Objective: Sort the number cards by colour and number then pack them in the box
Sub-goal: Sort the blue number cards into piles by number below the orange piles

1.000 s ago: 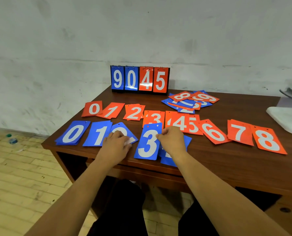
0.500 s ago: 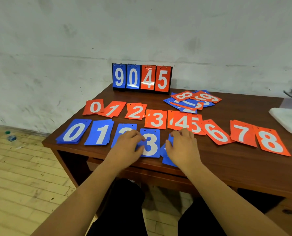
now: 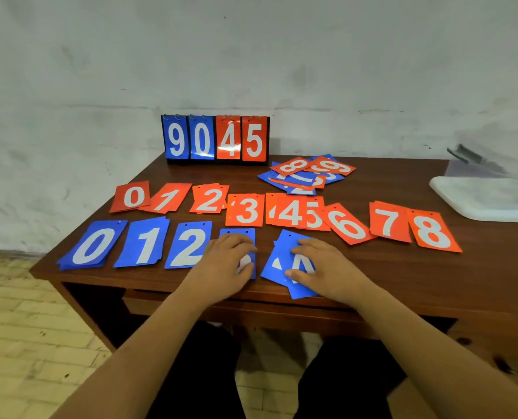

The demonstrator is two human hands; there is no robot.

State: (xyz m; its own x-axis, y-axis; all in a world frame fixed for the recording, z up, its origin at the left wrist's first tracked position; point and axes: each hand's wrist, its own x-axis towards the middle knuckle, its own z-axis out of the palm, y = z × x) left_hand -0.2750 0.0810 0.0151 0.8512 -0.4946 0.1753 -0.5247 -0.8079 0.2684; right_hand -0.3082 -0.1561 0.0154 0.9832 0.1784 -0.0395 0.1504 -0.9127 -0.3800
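At the near edge of the table [image 3: 402, 282], a blue card [image 3: 239, 234] is pressed flat under the left hand [image 3: 224, 261], whose fingers are laid loosely over it. Its numeral is almost wholly covered and cannot be read. Just to its right, a fanned blue pile [image 3: 277, 264] is held down by the right hand [image 3: 321, 267], fingers relaxed and nothing clenched; only white fragments of a figure are seen there. A blue 0 pile [image 3: 93, 246], a blue 1 pile [image 3: 147, 241] and a blue 2 pile [image 3: 189, 243] are lined up to the left. Behind them a red row [image 3: 245, 210] is laid out from 0 to 8, with the 4 and 5 overlapped. A mixed heap [image 3: 306, 173] is jumbled farther back, its lower cards mostly buried, near a scoreboard [image 3: 215, 139] reading 9045. A white tray [image 3: 487, 198] is cut off at the right edge.
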